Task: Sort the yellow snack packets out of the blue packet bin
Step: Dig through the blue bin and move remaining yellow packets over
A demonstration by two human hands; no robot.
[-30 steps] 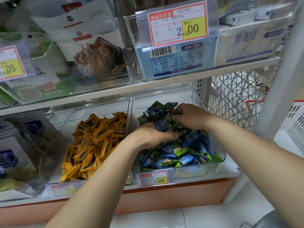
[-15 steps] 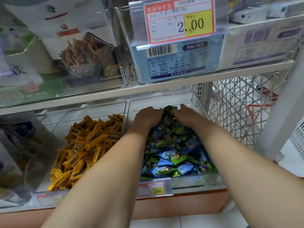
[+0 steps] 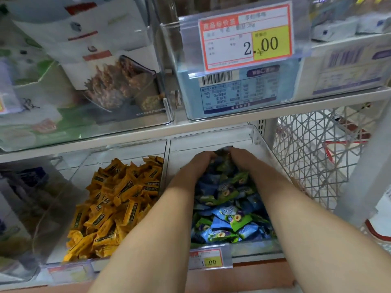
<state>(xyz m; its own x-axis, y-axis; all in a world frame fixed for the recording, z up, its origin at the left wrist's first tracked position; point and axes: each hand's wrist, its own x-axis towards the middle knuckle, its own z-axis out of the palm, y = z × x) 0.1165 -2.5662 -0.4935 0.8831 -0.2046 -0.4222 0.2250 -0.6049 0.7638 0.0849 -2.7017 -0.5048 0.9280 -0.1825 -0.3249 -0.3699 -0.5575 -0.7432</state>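
**First onlooker:** What is on the lower shelf [image 3: 211, 125], from the left?

**Second onlooker:** First a clear bin [image 3: 127, 149] heaped with yellow snack packets [image 3: 118, 208], lying at all angles. Touching its right wall is the blue packet bin [image 3: 256, 248], another clear trough running from near to far. It is full of blue and green packets [image 3: 224, 210]. Right of that, past the shelf post, is a wire basket [image 3: 313, 157].

**First onlooker:** And the hands?

**Second onlooker:** Both are at the far end of the blue packet bin, close together with a clump of packets between them. The left hand [image 3: 198, 163] has its knuckles up and its fingers bent down into the heap. The right hand [image 3: 241, 159] mirrors it just to the right. The fingertips are buried, so I cannot tell whether either hand grips anything.

**First onlooker:** Is there a yellow packet among the blue ones?

**Second onlooker:** None shows on the surface. If a stray is there, it is probably under the heap between the hands.

**First onlooker:** So which way would one go?

**Second onlooker:** Left, over the shared wall. The yellow pile is just beside the left forearm, so the left hand is nearer. The right hand would have to cross over it.
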